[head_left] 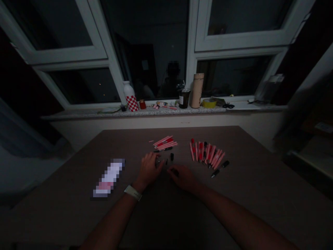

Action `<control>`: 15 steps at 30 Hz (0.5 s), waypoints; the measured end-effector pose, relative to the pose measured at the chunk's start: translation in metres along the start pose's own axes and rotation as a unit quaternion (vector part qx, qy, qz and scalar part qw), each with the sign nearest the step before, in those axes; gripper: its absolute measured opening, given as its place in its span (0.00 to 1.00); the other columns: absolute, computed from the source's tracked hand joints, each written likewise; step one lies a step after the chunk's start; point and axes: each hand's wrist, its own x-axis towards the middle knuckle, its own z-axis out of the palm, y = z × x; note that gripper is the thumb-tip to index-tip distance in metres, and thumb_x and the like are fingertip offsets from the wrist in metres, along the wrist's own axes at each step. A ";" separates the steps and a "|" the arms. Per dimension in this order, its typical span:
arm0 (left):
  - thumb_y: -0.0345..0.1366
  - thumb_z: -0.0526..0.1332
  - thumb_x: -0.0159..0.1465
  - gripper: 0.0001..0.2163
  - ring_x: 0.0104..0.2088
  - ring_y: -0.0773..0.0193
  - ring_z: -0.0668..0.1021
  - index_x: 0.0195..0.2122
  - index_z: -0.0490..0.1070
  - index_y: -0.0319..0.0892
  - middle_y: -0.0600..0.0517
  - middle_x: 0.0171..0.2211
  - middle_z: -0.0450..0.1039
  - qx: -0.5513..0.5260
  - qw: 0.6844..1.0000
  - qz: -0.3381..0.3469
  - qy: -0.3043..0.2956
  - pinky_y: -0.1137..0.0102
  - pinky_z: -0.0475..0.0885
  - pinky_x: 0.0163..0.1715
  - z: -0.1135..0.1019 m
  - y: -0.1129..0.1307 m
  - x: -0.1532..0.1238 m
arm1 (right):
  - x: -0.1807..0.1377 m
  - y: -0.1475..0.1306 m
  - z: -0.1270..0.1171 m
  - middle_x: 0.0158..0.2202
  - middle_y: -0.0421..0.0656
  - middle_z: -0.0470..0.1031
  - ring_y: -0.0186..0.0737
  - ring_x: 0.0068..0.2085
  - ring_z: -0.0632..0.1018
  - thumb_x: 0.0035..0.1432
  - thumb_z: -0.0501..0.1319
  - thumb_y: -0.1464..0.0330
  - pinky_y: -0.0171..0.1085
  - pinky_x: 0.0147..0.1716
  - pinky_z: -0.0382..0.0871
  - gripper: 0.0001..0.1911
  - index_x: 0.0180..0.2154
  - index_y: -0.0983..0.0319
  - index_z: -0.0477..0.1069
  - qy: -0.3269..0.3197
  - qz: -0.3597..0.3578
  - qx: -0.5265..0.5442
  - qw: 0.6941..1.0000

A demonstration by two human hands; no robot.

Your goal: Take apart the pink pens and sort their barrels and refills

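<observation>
Your left hand (149, 168) rests on the table (260, 194) with its fingers curled around a small dark pen part (158, 161); the light is too dim to tell exactly how tight the grip is. Your right hand (183, 177) lies just beside it, knuckles up, fingers bent over another short dark piece (174, 171), and whether it truly grips that piece cannot be told. A watch (133, 192) sits on your left wrist.

Just beyond your fingertips stand 2 small dark caps (171, 157), apart from both hands. Farther out, a loose bundle of red and pink pens (165, 143) lies ahead of your left hand, and a fanned row of pens (206, 152) lies ahead and to the right of your right hand. 1 black pen (220, 168) lies alone at the near right end of that row.

To your left, a blurred flat packet (108, 177) lies well apart from the hand. Between it and the left table edge the surface is bare, and the right half of the table past the lone pen is bare too. The far table edge runs near the wall under the windowsill (78, 113), which carries a checked bottle (130, 96), a tall tumbler (197, 90) and a tape roll (209, 102).
</observation>
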 end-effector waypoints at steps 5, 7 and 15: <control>0.47 0.58 0.66 0.16 0.50 0.51 0.70 0.50 0.68 0.45 0.46 0.49 0.71 -0.003 1.000 0.008 -0.009 0.58 0.64 0.47 0.002 0.006 0.001 | 0.001 0.000 0.000 0.32 0.41 0.80 0.39 0.32 0.79 0.65 0.57 0.65 0.36 0.35 0.67 0.09 0.38 0.60 0.75 0.012 0.002 0.003 1.000; 0.48 0.59 0.66 0.17 0.50 0.51 0.70 0.51 0.68 0.45 0.45 0.49 0.71 -0.002 1.000 0.015 -0.017 0.58 0.63 0.47 0.002 0.008 0.001 | 0.001 0.000 0.000 0.31 0.41 0.81 0.38 0.32 0.79 0.65 0.57 0.66 0.35 0.34 0.67 0.09 0.38 0.60 0.76 0.013 0.000 0.009 1.000; 0.48 0.59 0.66 0.17 0.50 0.51 0.70 0.52 0.68 0.45 0.45 0.50 0.70 0.003 0.999 0.040 -0.028 0.59 0.63 0.46 0.007 0.013 0.003 | 0.001 -0.003 -0.003 0.32 0.41 0.81 0.38 0.32 0.80 0.65 0.57 0.66 0.35 0.36 0.68 0.10 0.39 0.60 0.76 0.015 0.007 0.028 0.999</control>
